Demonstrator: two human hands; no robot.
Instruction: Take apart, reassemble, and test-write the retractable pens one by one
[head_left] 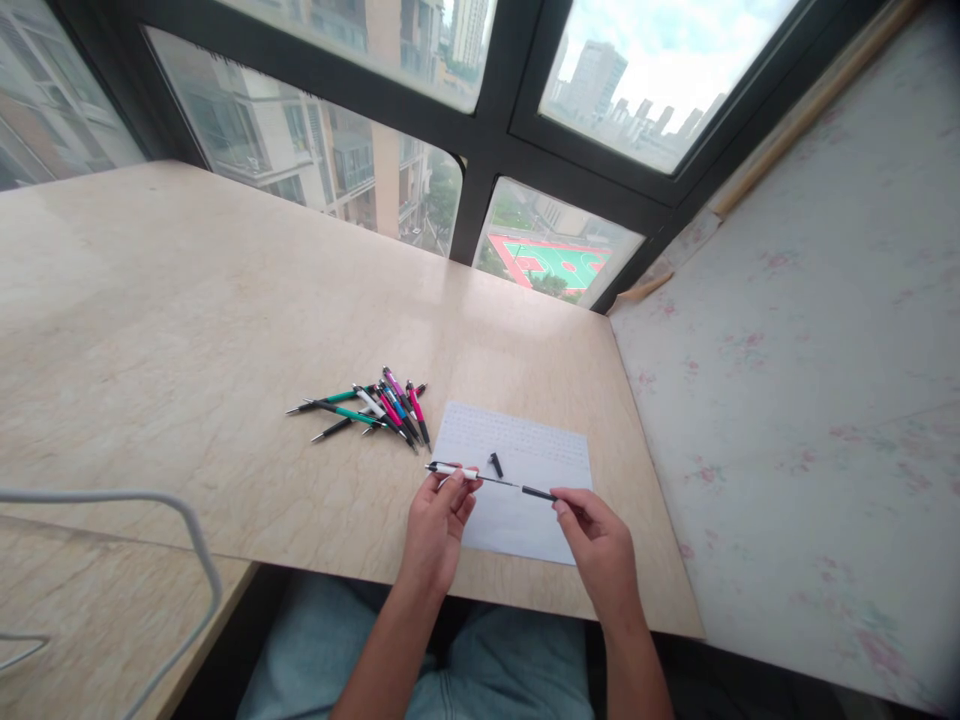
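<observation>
My left hand [439,520] pinches a white pen barrel [454,469] with a thin refill sticking out to the right. My right hand [596,535] pinches a black pen piece [538,492] at the refill's far end. Both hands hover over a white sheet of paper [525,440] on the beige table [187,330]. A small black pen part [496,464] lies on the paper just beyond the pen. To the left of the paper lies a pile of several pens [375,405] in green, pink, blue and white.
A large window with a black frame [487,130] runs along the table's far edge. A floral-patterned wall [810,380] borders the table on the right. A thin white wire frame [150,500] stands at the lower left. My legs in jeans [480,660] are under the near edge.
</observation>
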